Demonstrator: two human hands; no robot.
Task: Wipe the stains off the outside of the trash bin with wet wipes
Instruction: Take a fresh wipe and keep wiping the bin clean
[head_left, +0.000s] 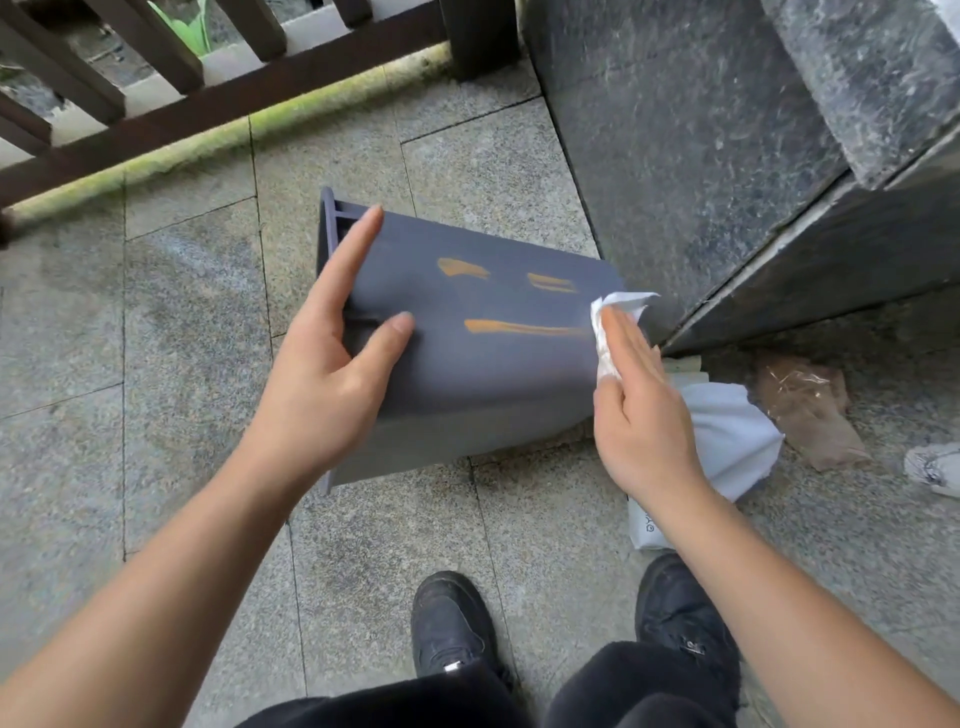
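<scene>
1. the dark grey trash bin (467, 374) is lying on its side on the granite paving (182, 338), rim pointing left toward the wooden railing (156, 104), base end over by the dark stone wall (675, 156); the broad side faces up

2. three orange stains (519, 327) streaked across that upper side; two shorter ones higher up, one long one below them

3. left hand (322, 384) is steadying the bin near the rim; index finger stretched out straight along the side, thumb pressed flat on the surface; fingers straight, not curled round anything; the other fingers go behind the bin so can't see those

4. right hand (639, 410) has a white wet wipe (605, 338) under flat, straight fingers, pressed at the base end of the bin, right at the end of the long streak; the wipe's top corner sticks up loose

5. just behind that hand on the ground: a white wipes pack (727, 436), a crumpled brownish plastic bag (810, 410), and a balled-up white wipe (935, 467) at the right edge

6. two black shoes (452, 623) at the bottom of the view
</scene>
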